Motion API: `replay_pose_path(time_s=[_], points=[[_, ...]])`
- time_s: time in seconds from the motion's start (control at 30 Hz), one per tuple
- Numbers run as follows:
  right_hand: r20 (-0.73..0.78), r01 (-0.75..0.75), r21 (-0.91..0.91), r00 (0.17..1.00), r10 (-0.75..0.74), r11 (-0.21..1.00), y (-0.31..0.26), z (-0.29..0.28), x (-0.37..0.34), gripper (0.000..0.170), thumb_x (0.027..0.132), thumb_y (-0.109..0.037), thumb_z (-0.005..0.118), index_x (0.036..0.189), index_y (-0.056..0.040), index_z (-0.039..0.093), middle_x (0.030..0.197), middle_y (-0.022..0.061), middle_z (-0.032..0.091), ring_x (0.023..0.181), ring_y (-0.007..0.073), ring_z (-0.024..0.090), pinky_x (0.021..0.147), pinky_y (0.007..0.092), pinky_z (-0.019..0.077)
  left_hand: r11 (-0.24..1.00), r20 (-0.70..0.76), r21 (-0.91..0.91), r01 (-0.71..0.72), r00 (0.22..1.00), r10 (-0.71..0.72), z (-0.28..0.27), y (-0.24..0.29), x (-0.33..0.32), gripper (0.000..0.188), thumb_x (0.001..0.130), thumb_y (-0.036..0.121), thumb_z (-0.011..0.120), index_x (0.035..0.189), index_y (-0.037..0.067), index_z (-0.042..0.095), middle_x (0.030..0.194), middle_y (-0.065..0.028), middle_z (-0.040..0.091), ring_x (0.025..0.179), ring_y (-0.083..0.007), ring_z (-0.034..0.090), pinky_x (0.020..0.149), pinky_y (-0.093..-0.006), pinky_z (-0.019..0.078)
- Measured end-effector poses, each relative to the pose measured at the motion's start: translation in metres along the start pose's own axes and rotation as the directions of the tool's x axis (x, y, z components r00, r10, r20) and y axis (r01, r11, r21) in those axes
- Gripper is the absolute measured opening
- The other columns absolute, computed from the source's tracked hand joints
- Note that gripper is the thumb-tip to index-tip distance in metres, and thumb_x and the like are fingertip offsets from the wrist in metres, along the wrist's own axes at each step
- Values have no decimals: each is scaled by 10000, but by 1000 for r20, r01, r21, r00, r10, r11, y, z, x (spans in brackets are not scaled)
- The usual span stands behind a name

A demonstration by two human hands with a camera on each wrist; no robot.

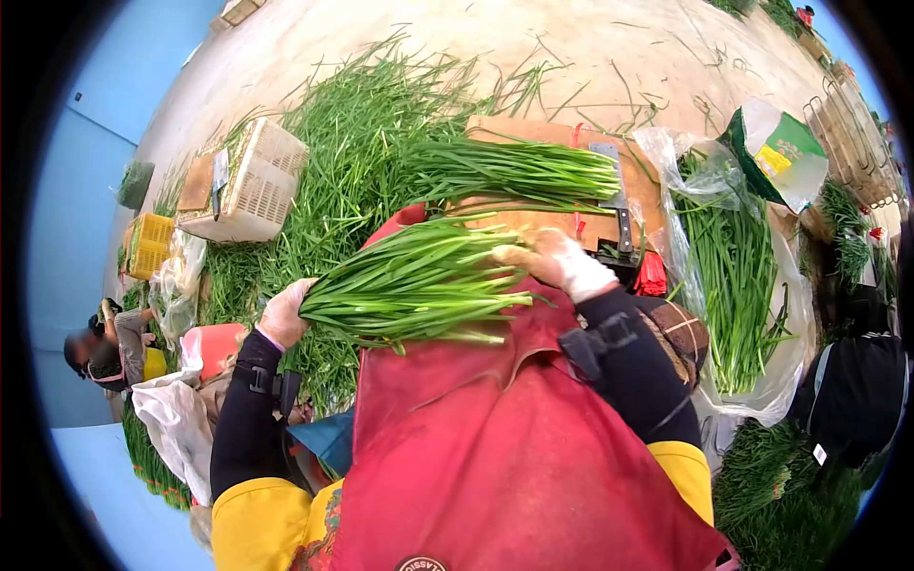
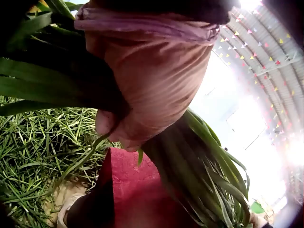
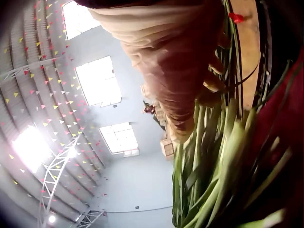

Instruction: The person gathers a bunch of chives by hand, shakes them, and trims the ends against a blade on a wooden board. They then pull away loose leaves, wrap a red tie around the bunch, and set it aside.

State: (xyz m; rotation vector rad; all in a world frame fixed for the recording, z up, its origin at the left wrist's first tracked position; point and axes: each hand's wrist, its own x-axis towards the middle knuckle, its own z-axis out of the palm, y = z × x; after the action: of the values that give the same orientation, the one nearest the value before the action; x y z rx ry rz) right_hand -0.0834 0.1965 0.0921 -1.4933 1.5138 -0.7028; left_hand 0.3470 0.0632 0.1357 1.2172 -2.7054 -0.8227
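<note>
In the head view a bunch of long green leafy stalks [image 1: 409, 285] lies across the front of a red apron. The gloved left hand [image 1: 284, 314] grips its leafy end; the left wrist view shows this hand [image 2: 147, 80] wrapped round the bunch, with leaves [image 2: 194, 171] on both sides. At the pale cut ends, the gloved right hand [image 1: 557, 262] pinches some stalks with curled fingers. Stalk ends [image 3: 213, 166] spread below the right hand [image 3: 161, 61] in the right wrist view, its fingertips partly hidden.
Another bunch [image 1: 533, 169] rests on a brown board [image 1: 476, 205], beside a metal blade [image 1: 614, 181]. Loose stalks [image 1: 352, 133] cover the floor left of it. A plastic bag [image 1: 795, 314] holding stalks is at right; crates [image 1: 262, 181] stand left, and a person [image 1: 105, 357] sits far left.
</note>
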Motion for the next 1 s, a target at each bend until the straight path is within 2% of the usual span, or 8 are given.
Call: replay_pose_path(time_s=[0.13, 0.2, 0.33, 0.57, 0.6, 0.63, 0.7, 1.0], points=[[98, -215, 194, 975, 199, 957, 18, 30, 29, 439, 898, -427, 621, 1102, -42, 670, 1046, 125, 689, 922, 219, 634, 821, 389, 512, 995, -27, 97, -10, 1000, 13, -6, -2, -5, 516, 719, -10, 708, 1211, 48, 563, 1105, -140, 647, 1042, -285, 632, 916, -328, 489], [89, -203, 766, 973, 213, 610, 19, 44, 27, 387, 889, -336, 651, 1143, -45, 636, 1047, 115, 682, 900, 216, 643, 785, 377, 551, 992, -30, 120, -26, 999, 30, -8, -3, -6, 508, 726, 3, 708, 1211, 49, 564, 1109, -143, 645, 1039, -288, 633, 914, -332, 491], [174, -201, 894, 979, 103, 400, 7, 41, 14, 340, 861, -202, 687, 1145, -28, 618, 987, 81, 674, 879, 190, 641, 766, 355, 556, 984, -41, 176, -39, 998, 46, -6, -9, -7, 482, 744, 24, 698, 1208, 55, 568, 1115, -146, 642, 1028, -299, 636, 904, -339, 496], [-18, -42, 842, 994, 106, 538, 11, 59, 24, 323, 835, -176, 715, 1108, -21, 636, 967, 45, 671, 858, 144, 624, 787, 302, 510, 974, -45, 203, -98, 993, 110, -8, -5, -3, 499, 736, 11, 693, 1213, 61, 559, 1112, -142, 641, 1037, -305, 627, 905, -346, 495], [-164, -17, 491, 980, 112, 871, 29, 64, 35, 342, 843, -211, 682, 1103, 6, 629, 973, 113, 688, 857, 223, 654, 796, 349, 515, 974, -37, 208, -84, 995, 94, -7, -8, -3, 503, 735, 8, 692, 1216, 63, 556, 1119, -142, 638, 1044, -303, 624, 909, -344, 493], [-164, -18, 493, 980, 113, 870, 32, 67, 35, 342, 843, -211, 682, 1103, 6, 629, 973, 113, 688, 857, 223, 654, 796, 349, 515, 974, -27, 213, -71, 997, 78, -7, -9, -4, 508, 734, 6, 690, 1219, 65, 553, 1126, -141, 635, 1052, -301, 621, 913, -343, 491], [-435, -168, -263, 899, 39, 950, 31, 68, 35, 368, 839, -284, 659, 1052, 15, 624, 967, 210, 673, 875, 345, 653, 799, 412, 510, 977, -18, 199, -73, 997, 78, -7, -9, -4, 510, 734, 4, 690, 1220, 66, 553, 1135, -142, 631, 1059, -301, 617, 916, -341, 489], [-153, -472, -586, 862, 483, 658, 111, -4, -47, 237, 805, -186, 572, 956, -63, 706, 986, 192, 685, 988, 364, 645, 850, 433, 520, 991, -42, 135, -18, 999, 24, 2, -19, -11, 487, 742, 12, 695, 1208, 53, 560, 1133, -147, 634, 1068, -306, 613, 925, -344, 484]])
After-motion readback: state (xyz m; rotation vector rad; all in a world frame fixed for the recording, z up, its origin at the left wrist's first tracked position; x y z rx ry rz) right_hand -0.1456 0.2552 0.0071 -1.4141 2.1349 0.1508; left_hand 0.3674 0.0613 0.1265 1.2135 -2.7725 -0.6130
